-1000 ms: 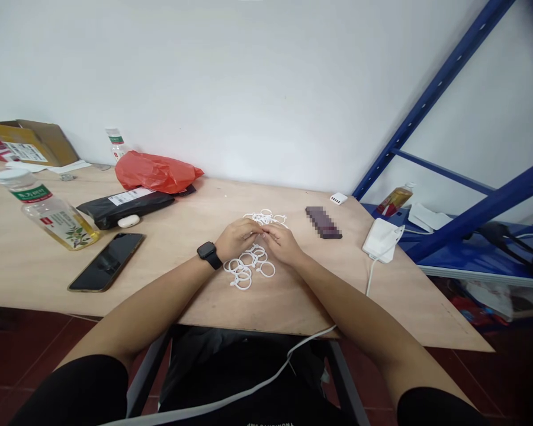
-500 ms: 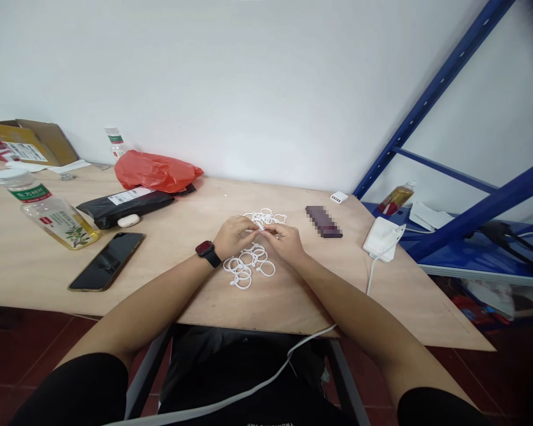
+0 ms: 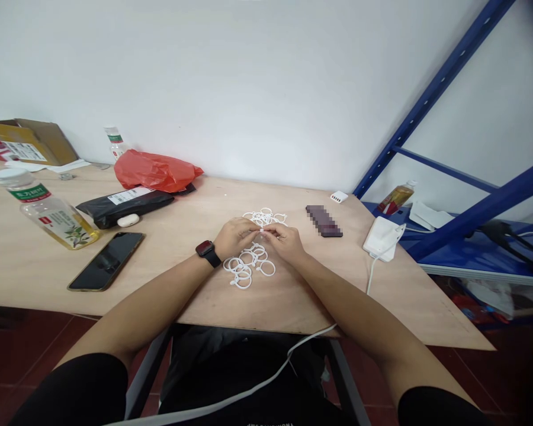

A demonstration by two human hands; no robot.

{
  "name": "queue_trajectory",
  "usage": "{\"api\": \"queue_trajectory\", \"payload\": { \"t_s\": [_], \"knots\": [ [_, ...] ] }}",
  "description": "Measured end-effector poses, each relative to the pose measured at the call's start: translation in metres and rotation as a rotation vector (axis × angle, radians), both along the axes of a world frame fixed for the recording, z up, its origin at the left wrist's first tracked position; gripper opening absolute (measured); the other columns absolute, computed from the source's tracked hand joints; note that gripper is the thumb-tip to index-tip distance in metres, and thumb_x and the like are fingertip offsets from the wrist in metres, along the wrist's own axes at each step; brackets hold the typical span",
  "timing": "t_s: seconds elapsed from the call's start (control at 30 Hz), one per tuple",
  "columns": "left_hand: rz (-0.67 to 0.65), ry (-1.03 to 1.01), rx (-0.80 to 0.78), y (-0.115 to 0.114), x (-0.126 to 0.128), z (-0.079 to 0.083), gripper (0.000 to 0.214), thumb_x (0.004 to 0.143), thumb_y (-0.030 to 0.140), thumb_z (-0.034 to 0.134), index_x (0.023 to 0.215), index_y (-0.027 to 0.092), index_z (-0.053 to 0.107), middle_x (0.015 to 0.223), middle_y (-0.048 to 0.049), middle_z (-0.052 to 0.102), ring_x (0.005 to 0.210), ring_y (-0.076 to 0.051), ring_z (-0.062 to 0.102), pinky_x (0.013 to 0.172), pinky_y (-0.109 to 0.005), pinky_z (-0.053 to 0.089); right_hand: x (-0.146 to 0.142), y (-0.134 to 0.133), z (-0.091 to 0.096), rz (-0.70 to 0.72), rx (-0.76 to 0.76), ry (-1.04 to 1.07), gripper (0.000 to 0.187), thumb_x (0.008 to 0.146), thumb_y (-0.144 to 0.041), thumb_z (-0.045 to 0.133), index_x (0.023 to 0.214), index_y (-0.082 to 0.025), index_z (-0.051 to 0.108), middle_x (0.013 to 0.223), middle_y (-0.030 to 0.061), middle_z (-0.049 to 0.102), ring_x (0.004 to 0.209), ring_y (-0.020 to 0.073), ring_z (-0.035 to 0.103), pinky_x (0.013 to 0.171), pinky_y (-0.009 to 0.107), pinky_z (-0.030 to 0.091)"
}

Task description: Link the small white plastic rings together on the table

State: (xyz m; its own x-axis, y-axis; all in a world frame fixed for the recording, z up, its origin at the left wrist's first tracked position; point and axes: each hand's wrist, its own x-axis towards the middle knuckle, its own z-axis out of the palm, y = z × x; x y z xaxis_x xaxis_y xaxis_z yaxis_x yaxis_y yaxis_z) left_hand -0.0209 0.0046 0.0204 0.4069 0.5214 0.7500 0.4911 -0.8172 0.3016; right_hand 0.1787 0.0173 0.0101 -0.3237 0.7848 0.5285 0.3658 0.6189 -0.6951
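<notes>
Between the fingertips of both my hands is a small white plastic ring (image 3: 262, 229), largely covered by the fingers. My left hand (image 3: 236, 237), with a black watch on its wrist, pinches it from the left. My right hand (image 3: 285, 241) pinches it from the right, fingertips almost meeting the left ones. Just beyond the hands lies a pile of white rings (image 3: 266, 214), each with a little knob. Nearer to me, several more white rings (image 3: 242, 269) are spread loosely on the wooden table (image 3: 257, 307).
To the left are a phone (image 3: 106, 261), a drink bottle (image 3: 48, 210), a black package (image 3: 127, 204) and a red plastic bag (image 3: 157, 171). On the right are a pixelated dark object (image 3: 323, 221), a white power strip (image 3: 382, 238) with its cable, and a blue rack (image 3: 435, 94).
The fingers have shifted very slightly around the white ring between them. The rings on the table and everything else have stayed in place.
</notes>
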Motion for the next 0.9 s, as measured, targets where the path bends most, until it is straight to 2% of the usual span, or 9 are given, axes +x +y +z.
{"api": "queue_trajectory", "payload": {
  "t_s": [0.23, 0.43, 0.53, 0.63, 0.73, 0.83, 0.9],
  "knots": [
    [-0.043, 0.028, -0.024, -0.003, 0.001, 0.003, 0.019, 0.095, 0.026, 0.050, 0.093, 0.017, 0.066, 0.088, -0.0072, 0.070, 0.083, -0.017, 0.064, 0.079, -0.033, 0.051, 0.005, 0.001, 0.007, 0.072, 0.090, -0.103, 0.019, 0.090, -0.038, 0.058, 0.087, -0.025, 0.073, 0.086, 0.0021, 0.073, 0.079, 0.0182, 0.067, 0.076, 0.031, 0.052],
    [-0.021, 0.054, -0.029, -0.002, 0.002, 0.003, 0.018, 0.095, 0.026, 0.048, 0.092, 0.017, 0.064, 0.085, -0.0070, 0.068, 0.082, -0.018, 0.063, 0.078, -0.033, 0.050, 0.005, 0.003, 0.011, 0.111, 0.054, -0.111, 0.022, 0.090, -0.040, 0.057, 0.085, -0.024, 0.072, 0.084, 0.0019, 0.072, 0.078, 0.0177, 0.066, 0.076, 0.030, 0.051],
    [-0.009, 0.082, 0.006, 0.000, 0.001, 0.005, 0.017, 0.095, 0.025, 0.048, 0.094, 0.017, 0.064, 0.088, -0.0077, 0.069, 0.085, -0.019, 0.062, 0.080, -0.035, 0.050, 0.013, 0.010, 0.014, 0.037, 0.007, -0.020, 0.025, 0.089, -0.043, 0.057, 0.091, -0.022, 0.071, 0.085, 0.0027, 0.072, 0.074, 0.0173, 0.066, 0.071, 0.029, 0.052],
    [-0.055, 0.154, 0.008, 0.002, 0.001, 0.005, 0.020, 0.096, 0.023, 0.046, 0.096, 0.017, 0.065, 0.093, -0.0087, 0.069, 0.090, -0.019, 0.062, 0.083, -0.036, 0.049, 0.031, 0.027, 0.013, -0.159, -0.041, 0.036, 0.031, 0.091, -0.043, 0.051, 0.101, -0.020, 0.070, 0.088, 0.0048, 0.073, 0.068, 0.0170, 0.065, 0.065, 0.029, 0.051],
    [-0.097, 0.201, -0.034, 0.002, 0.000, 0.003, 0.022, 0.097, 0.026, 0.045, 0.097, 0.018, 0.066, 0.095, -0.0091, 0.069, 0.091, -0.019, 0.062, 0.084, -0.035, 0.050, 0.051, 0.048, 0.003, -0.312, -0.029, -0.123, 0.023, 0.086, -0.036, 0.056, 0.096, -0.021, 0.071, 0.093, 0.0049, 0.073, 0.076, 0.0185, 0.065, 0.075, 0.032, 0.051],
    [-0.122, 0.224, -0.052, 0.002, 0.002, 0.001, 0.024, 0.097, 0.027, 0.044, 0.098, 0.019, 0.068, 0.097, -0.0090, 0.068, 0.093, -0.019, 0.062, 0.086, -0.035, 0.050, 0.062, 0.064, -0.008, -0.333, -0.096, -0.315, 0.019, 0.082, -0.028, 0.060, 0.094, -0.021, 0.072, 0.093, 0.0046, 0.071, 0.080, 0.0190, 0.064, 0.081, 0.034, 0.050],
    [-0.122, 0.223, -0.049, 0.001, 0.003, 0.000, 0.025, 0.098, 0.026, 0.044, 0.099, 0.019, 0.068, 0.098, -0.0086, 0.069, 0.093, -0.019, 0.062, 0.086, -0.035, 0.050, 0.063, 0.067, -0.012, -0.311, -0.072, -0.372, 0.025, 0.079, -0.016, 0.056, 0.099, -0.020, 0.071, 0.101, 0.0067, 0.068, 0.088, 0.0192, 0.063, 0.086, 0.034, 0.049]
  ]
}}
